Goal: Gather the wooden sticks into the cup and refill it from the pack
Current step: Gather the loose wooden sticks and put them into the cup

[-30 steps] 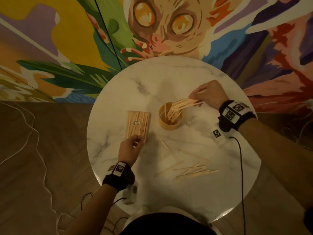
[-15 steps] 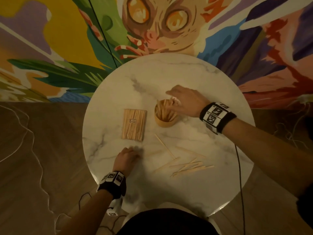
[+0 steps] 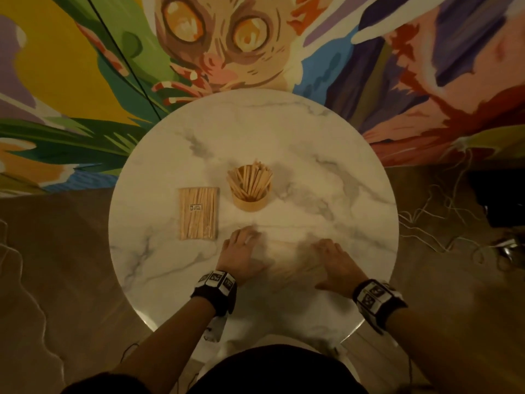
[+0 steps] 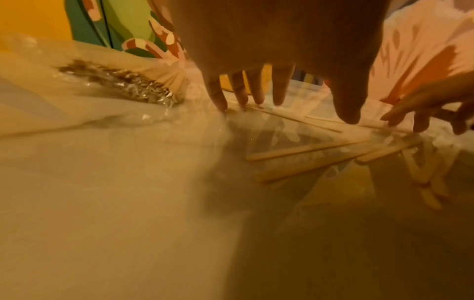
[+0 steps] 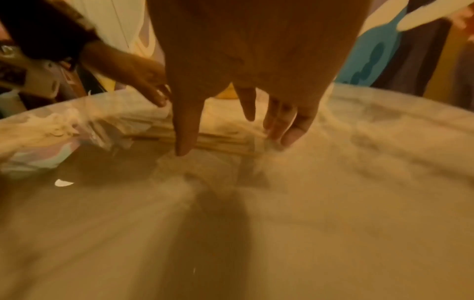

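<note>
A round wooden cup [image 3: 250, 201] full of upright wooden sticks [image 3: 251, 180] stands mid-table. Left of it lies the sealed pack of sticks [image 3: 199, 214], also in the left wrist view [image 4: 123, 83]. Several loose sticks [image 3: 287, 255] lie blurred on the near part of the table, between my two hands. My left hand [image 3: 241, 251] and right hand [image 3: 335, 261] flank them, fingers straight and spread. In the left wrist view the left fingertips [image 4: 220, 103] touch the table beside the loose sticks [image 4: 307, 151]. In the right wrist view the right fingers [image 5: 287, 130] press against the stick pile [image 5: 220, 140].
The round white marble table [image 3: 326, 143] stands against a painted mural wall [image 3: 221, 44]. Cables [image 3: 443, 220] trail on the wooden floor to the right. My dark-clothed lap is under the table's near edge.
My right hand left the cup and came down to the loose sticks at the near side. My left hand slid right to meet them. The sticks are now bunched between both hands.
</note>
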Motion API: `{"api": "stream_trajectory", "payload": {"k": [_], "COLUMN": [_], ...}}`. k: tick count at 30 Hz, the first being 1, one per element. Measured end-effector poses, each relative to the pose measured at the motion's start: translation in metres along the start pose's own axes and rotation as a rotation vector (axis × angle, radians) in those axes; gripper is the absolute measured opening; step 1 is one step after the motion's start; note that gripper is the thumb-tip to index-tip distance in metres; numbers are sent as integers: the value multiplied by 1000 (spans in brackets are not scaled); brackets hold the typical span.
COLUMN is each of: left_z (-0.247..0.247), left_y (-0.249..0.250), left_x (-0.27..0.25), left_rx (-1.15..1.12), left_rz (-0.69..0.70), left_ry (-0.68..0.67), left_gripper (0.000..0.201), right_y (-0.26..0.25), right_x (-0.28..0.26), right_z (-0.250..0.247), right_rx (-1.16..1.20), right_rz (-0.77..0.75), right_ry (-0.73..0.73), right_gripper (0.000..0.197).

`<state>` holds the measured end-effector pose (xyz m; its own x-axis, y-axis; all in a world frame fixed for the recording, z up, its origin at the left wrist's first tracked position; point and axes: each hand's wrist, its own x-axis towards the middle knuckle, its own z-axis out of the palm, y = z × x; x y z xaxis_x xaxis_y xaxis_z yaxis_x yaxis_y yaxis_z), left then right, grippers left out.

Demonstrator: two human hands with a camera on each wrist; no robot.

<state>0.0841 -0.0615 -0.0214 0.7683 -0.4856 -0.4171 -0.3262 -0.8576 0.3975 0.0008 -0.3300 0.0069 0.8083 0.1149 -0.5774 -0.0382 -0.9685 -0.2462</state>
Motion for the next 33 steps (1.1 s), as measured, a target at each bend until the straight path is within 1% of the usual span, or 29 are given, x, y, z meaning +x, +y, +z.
{"api": "stream_trajectory", "payload": {"k": [2, 4, 5, 6, 8, 10, 12, 13, 14, 15, 16, 18, 19, 21, 22, 23, 24, 25, 28, 29, 31, 33], "left_z": [-4, -2, 0, 2, 6, 8, 11, 15, 18, 19, 20, 17, 17, 17, 19, 21, 24, 27, 34, 34, 37, 39], "left_y": [-1, -7, -9, -12, -16, -15, -11, -10, -8, -6, -6, -6, -8, -11, -14, -16, -16, -15, -10, -9, -9, -12], "left_x": [1, -2, -6, -9, -16, -21, -27, -29, -33, -37, -41, -50, -52, -58, -60, -61, -61, -61, -53, -51, -46, -46], "left_rx": [25, 9, -18, -51, -98, -114, -131, -140, -152, -158, -146, -87, -58, -18, 4, 30, 45, 49, 9, 2, 21, 74], "left_rz": [38, 100, 119, 126, 116, 118, 153, 179, 192, 191, 188, 175, 156, 122, 125, 133, 142, 153, 173, 184, 227, 274], "left_ry": [-69, -109, -104, -69, -21, -31, -58, -72, -83, -74, -46, 41, 61, 12, -6, -9, -17, -11, 57, 66, 80, 62], "left_gripper": [81, 66, 56, 48, 36, 29, 31, 35, 34, 31, 32, 45, 52, 67, 73, 74, 70, 62, 28, 20, 11, 12], "right_y": [-7, -14, -19, -25, -35, -44, -53, -58, -64, -68, -73, -79, -82, -86, -88, -91, -94, -98, -107, -108, -107, -105], "right_x": [3, 10, 13, 15, 19, 23, 25, 26, 26, 27, 27, 27, 27, 26, 27, 28, 28, 29, 31, 30, 30, 30], "right_z": [13, 19, 20, 20, 20, 21, 24, 26, 29, 32, 34, 36, 36, 35, 35, 35, 36, 38, 43, 44, 45, 47], "right_rx": [26, 110, 158, 194, 252, 258, 219, 185, 136, 71, 7, -70, -92, -133, -147, -156, -159, -159, -147, -141, -120, -97], "right_rz": [-26, -54, -67, -82, -110, -151, -174, -177, -181, -187, -195, -200, -205, -217, -227, -237, -246, -251, -253, -254, -249, -241], "right_ry": [38, 82, 94, 100, 85, 71, 63, 62, 62, 59, 59, 60, 59, 65, 74, 83, 89, 93, 91, 90, 96, 99], "right_gripper": [92, 73, 60, 49, 37, 38, 43, 44, 45, 44, 43, 38, 37, 35, 33, 31, 30, 29, 34, 36, 36, 36]}}
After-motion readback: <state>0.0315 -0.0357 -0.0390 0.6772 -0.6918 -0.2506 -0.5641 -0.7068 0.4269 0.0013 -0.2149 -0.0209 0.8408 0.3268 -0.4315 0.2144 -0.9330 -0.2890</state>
